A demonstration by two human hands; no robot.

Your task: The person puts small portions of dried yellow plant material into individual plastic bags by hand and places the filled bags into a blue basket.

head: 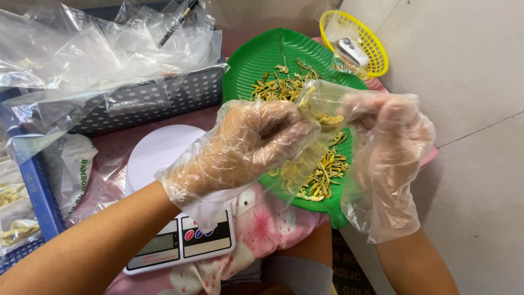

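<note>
Gloved hands fill a small clear bag over the green tray.
The left hand [251, 147], clenched, pinches the clear bag [319, 117] of yellow dried strips; the right hand [390, 142] grips its other edge. A loose grip could spill strips onto the green tray [256, 60] or scale [180, 240].

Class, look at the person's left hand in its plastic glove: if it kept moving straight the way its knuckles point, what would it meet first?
The left hand points rightward at the clear bag of yellow strips held between both hands, so it would probably press into that first, then the right hand just beyond. Depth is hard to judge.
</note>
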